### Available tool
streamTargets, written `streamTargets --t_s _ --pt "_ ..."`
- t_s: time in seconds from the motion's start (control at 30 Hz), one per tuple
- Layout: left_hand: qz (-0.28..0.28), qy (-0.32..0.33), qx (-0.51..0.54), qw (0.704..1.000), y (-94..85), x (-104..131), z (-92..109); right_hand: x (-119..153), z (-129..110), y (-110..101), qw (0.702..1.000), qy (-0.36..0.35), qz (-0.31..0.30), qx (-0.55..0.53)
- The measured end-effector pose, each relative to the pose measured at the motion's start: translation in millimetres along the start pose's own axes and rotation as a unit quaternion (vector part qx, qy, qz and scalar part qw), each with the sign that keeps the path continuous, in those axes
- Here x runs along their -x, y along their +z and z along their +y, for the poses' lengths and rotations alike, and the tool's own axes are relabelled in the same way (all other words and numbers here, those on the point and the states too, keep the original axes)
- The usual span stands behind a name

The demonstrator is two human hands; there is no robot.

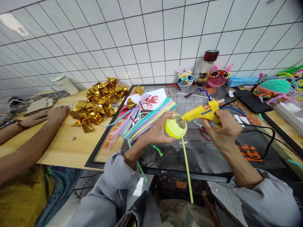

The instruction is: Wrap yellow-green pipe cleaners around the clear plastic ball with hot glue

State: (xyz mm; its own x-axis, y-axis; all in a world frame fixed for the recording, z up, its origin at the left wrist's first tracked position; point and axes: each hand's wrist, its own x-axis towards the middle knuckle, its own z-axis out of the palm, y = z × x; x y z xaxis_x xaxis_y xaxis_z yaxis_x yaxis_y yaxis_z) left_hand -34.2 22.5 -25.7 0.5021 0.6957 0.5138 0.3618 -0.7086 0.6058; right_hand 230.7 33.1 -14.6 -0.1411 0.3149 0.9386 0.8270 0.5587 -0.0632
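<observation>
My left hand (159,128) is closed round a small yellow round form (170,127), which looks wound with fuzzy strands and has a clear, hollow-looking top. From its underside a pale yellow pipe cleaner (187,171) hangs past the table edge. In my right hand (223,126) is a yellow hot glue gun (201,112), gripped by its handle, its nozzle at the form's rim; whether it touches I cannot tell. Behind my left wrist lies a bundle of pastel pipe cleaners (153,121). Red-handled scissors (204,132) rest on the glass beyond the glue gun, partly hidden.
Gold foil pieces (99,101) are heaped at left, near another person's forearms (44,129). A glass bottle (205,71) stands by the wall between two decorated animal-faced balls (185,78). At right are a black phone (253,101), a looping black cord (272,135) and a teal wound ball (274,85).
</observation>
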Motion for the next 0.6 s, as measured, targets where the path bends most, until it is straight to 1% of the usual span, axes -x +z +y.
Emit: streamTargets --t_s 0.2,0.47,0.6 --pt "-0.028 0.016 0.007 0.999 -5.0 -1.0 1.5 -1.1 -1.8 0.3 1.0 -0.01 -0.001 -0.004" --pt "-0.041 -0.003 0.015 0.999 -7.8 -0.4 2.8 -0.7 -2.9 -0.3 1.0 0.002 -0.005 -0.019" --pt "-0.044 0.011 0.017 0.999 -8.6 -0.9 3.0 0.0 -0.7 -1.0 1.0 -0.002 -0.014 -0.006"
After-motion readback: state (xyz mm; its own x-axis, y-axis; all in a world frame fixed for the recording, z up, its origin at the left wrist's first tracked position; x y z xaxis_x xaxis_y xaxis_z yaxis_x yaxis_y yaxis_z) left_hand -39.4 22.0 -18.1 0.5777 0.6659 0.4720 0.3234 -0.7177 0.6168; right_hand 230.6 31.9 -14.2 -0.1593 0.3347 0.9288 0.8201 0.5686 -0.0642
